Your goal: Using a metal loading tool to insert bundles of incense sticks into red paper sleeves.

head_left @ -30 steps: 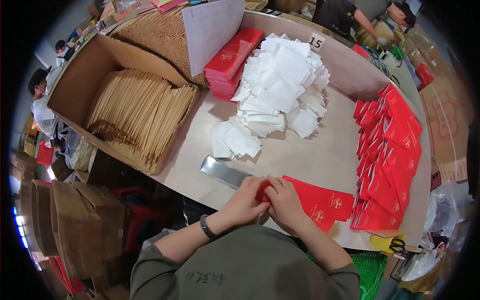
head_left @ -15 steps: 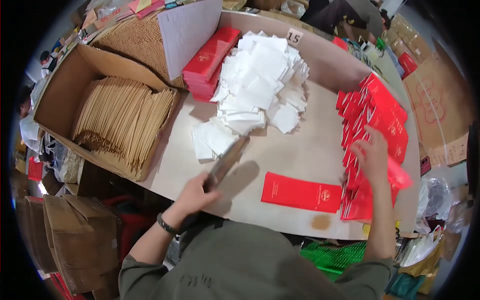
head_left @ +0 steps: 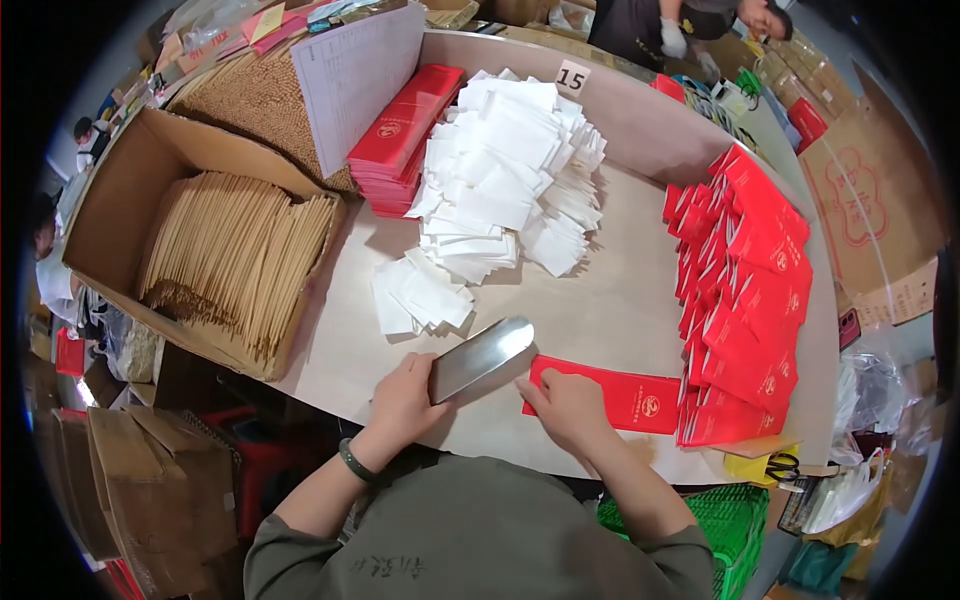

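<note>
My left hand (head_left: 405, 399) is closed around a shiny metal trough (head_left: 483, 360) with a rounded far end, tilted up to the right over the table. A red paper sleeve (head_left: 641, 404) with a pale round emblem lies flat by the table's front edge. My right hand (head_left: 572, 408) is on its left end, fingers curled and thumb at the edge; the fingertips are partly hidden. Just beyond the trough lie a few folded white napkins (head_left: 422, 293), in front of a large napkin heap (head_left: 500, 160). Many overlapping red sleeves (head_left: 745, 320) are piled to the right.
At left stands an open cardboard box (head_left: 110, 205) of thin wooden sticks (head_left: 235, 260). A stack of red sleeves (head_left: 395, 130) stands beside a printed sheet (head_left: 355, 85). Black-handled scissors (head_left: 782, 467) lie at the front right corner. Beyond the table, a person (head_left: 665, 35) wears white gloves.
My right hand has moved left from the red pile to the flat sleeve. The metal trough in my left hand has swung toward the right and come nearer the sleeve.
</note>
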Demonstrator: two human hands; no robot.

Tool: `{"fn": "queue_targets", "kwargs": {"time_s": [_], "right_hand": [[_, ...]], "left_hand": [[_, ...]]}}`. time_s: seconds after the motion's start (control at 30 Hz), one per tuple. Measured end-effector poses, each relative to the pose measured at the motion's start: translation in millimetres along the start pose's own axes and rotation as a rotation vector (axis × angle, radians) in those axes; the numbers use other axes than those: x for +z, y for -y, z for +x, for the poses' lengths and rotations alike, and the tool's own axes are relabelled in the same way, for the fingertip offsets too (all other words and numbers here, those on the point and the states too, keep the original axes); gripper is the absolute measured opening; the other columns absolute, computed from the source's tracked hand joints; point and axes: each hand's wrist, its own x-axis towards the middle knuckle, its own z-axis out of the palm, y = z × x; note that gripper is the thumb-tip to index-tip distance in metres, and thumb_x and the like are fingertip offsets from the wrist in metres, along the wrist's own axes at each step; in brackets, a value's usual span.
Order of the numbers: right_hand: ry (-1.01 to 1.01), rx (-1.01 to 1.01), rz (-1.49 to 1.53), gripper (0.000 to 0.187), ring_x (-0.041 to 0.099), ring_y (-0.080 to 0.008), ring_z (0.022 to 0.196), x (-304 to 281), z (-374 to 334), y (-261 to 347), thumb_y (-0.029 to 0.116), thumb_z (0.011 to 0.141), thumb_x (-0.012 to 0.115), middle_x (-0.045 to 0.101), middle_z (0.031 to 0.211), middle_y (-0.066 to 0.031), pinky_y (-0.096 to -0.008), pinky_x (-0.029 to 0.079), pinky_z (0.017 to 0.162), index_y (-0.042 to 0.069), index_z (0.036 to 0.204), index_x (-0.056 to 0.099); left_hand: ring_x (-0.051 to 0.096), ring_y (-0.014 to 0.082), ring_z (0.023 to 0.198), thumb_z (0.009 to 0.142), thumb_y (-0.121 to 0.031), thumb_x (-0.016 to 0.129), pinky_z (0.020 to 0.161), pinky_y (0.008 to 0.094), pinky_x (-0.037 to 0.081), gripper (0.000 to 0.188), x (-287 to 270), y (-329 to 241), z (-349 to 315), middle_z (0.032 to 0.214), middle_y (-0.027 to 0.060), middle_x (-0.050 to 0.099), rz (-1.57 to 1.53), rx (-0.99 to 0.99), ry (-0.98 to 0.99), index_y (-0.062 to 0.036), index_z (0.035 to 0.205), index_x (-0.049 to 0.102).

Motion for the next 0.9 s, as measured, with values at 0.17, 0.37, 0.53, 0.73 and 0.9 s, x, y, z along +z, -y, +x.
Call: {"fn": "queue_targets", "kwargs": {"time_s": [0.17,0.37,0.53,0.73,0.9], "right_hand": [[-0.027,0.061,-0.045,0.033,0.064,-0.0374,0.072,30,16,-11,0.031,0.093,0.061,0.064,0.071,-0.0170,-0.0480,0.048,0.065,0.003,0.075,0.060],[-0.017,0.045,0.129,0.025,0.066,-0.0364,0.070,35,16,18,0.024,0.086,0.063,0.065,0.069,-0.0174,-0.0457,0.051,0.066,0.002,0.075,0.066],[0.006,-0.077,0.193,0.025,0.067,-0.0346,0.069,27,25,30,0.026,0.087,0.065,0.066,0.069,-0.0171,-0.0436,0.052,0.065,0.003,0.077,0.068],[-0.296,-0.283,0.164,0.022,0.065,-0.0321,0.078,50,103,37,0.024,0.088,0.068,0.065,0.086,-0.0160,-0.0404,0.051,0.071,0.002,0.088,0.066],[-0.199,-0.178,0.301,0.018,0.060,-0.0347,0.091,46,117,39,0.019,0.083,0.072,0.060,0.093,-0.0165,-0.0431,0.049,0.079,0.003,0.087,0.066]], "left_hand": [[0.063,0.0348,0.092,0.074,-0.030,0.084,0.075,0.0422,0.052,0.065,-18,0,-4,0.104,0.0136,0.060,0.028,0.084,0.084,-0.0080,0.127,0.054],[0.061,0.0360,0.099,0.069,-0.034,0.086,0.083,0.0427,0.050,0.080,-24,6,22,0.109,0.0146,0.060,0.066,0.357,0.372,-0.0061,0.134,0.049],[0.059,0.0374,0.105,0.071,-0.030,0.085,0.090,0.0428,0.049,0.062,-62,33,18,0.112,0.0166,0.062,0.053,0.501,-0.106,-0.0036,0.121,0.059],[0.063,0.0419,0.095,0.086,-0.017,0.069,0.079,0.0479,0.052,0.027,-176,149,22,0.104,0.0222,0.065,0.372,-0.224,-0.728,-0.0022,0.108,0.067],[0.064,0.0411,0.097,0.088,-0.016,0.066,0.078,0.0500,0.052,0.021,-162,204,16,0.101,0.0240,0.067,0.371,-0.310,-0.407,-0.0023,0.105,0.064]]}}
